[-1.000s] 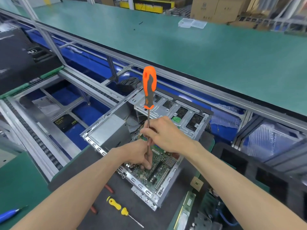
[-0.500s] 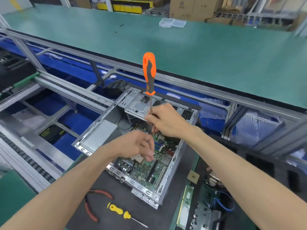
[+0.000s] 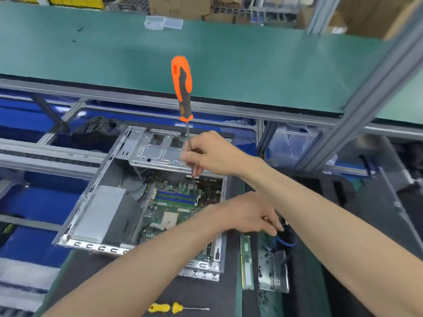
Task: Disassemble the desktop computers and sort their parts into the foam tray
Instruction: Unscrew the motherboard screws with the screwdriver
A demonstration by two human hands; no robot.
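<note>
While your right hand [image 3: 215, 154] pinches the orange screwdriver [image 3: 183, 88] by its shaft, tip down over the motherboard [image 3: 174, 207] inside the open computer case [image 3: 103, 202], your left hand [image 3: 249, 213] holds a small coppery part [image 3: 265, 218] beyond the case's right wall, over the foam tray [image 3: 320, 282].

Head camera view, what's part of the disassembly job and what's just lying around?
In use: orange screwdriver, right hand, left hand, open computer case, motherboard, foam tray.
Lying about: yellow screwdriver, clear plastic box, cardboard boxes.
</note>
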